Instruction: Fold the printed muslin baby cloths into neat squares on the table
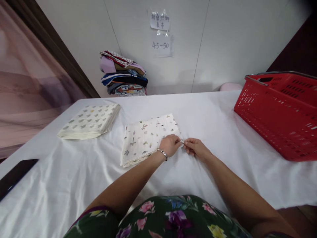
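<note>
A white cloth (146,137) with small printed plants and figures lies folded into a rectangle on the table in front of me. At its near right corner my left hand (170,144), with a bracelet at the wrist, pinches the fabric. Just to the right, my right hand (195,148) is closed on the tip of the same corner, thumb against fingers. The two hands almost meet there. Farther left lies another folded cloth (90,120), cream with grey leaf-like prints, which neither hand touches.
White fabric covers the table (79,172). A red plastic basket (277,122) with a metal handle stands at the right. A dark flat device (16,175) lies at the left edge. Behind the table rises a stack of folded textiles (125,74), below paper signs (160,44) on the wall.
</note>
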Action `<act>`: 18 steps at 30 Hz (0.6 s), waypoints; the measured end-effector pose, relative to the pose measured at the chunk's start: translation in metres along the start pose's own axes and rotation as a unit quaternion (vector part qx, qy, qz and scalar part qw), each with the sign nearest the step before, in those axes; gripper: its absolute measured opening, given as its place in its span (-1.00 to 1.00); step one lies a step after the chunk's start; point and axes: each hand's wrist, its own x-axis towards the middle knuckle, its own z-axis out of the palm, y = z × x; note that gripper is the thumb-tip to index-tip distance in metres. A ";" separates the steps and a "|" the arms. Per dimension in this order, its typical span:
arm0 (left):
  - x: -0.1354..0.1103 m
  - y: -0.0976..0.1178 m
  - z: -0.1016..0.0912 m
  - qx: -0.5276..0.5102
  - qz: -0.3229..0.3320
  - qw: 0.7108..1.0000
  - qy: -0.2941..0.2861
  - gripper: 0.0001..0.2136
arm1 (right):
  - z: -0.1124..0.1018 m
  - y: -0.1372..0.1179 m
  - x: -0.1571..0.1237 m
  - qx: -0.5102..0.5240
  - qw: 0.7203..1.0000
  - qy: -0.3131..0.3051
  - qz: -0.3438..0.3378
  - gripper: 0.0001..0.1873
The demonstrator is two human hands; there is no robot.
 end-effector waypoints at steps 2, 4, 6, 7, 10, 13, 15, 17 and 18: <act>0.000 0.000 -0.001 -0.017 -0.009 1.000 -0.001 -0.88 | -0.001 0.002 0.001 -0.002 1.000 -0.002 0.001 -0.73; 0.000 0.000 -0.001 -0.033 -0.015 0.999 0.002 -0.88 | -0.003 0.004 0.002 -0.011 1.000 -0.007 0.005 -0.71; 0.001 -0.001 -0.001 -0.047 -0.020 0.999 0.003 -0.89 | -0.005 0.007 0.003 -0.026 1.000 -0.007 0.009 -0.70; 0.001 -0.001 -0.001 -0.050 -0.022 0.998 0.001 -0.89 | -0.006 0.007 0.004 -0.034 0.999 -0.006 0.012 -0.70; 0.001 -0.001 -0.001 -0.049 -0.021 0.999 0.001 -0.89 | -0.005 0.006 0.003 -0.042 0.999 -0.002 0.013 -0.70; 0.001 -0.002 0.000 -0.036 -0.006 0.999 0.009 -0.88 | -0.002 0.004 0.002 -0.034 0.999 0.002 0.004 -0.71; 0.000 -0.003 0.001 -0.028 0.006 0.999 0.016 -0.88 | 0.000 0.003 0.001 -0.013 1.000 0.014 -0.012 -0.72; 0.000 -0.004 0.003 -0.022 0.016 0.999 0.024 -0.87 | 0.002 0.003 0.001 -0.004 1.000 0.023 -0.016 -0.72; -0.001 -0.005 0.003 -0.021 0.019 0.999 0.027 -0.87 | 0.002 0.003 0.000 -0.009 1.000 0.023 -0.012 -0.72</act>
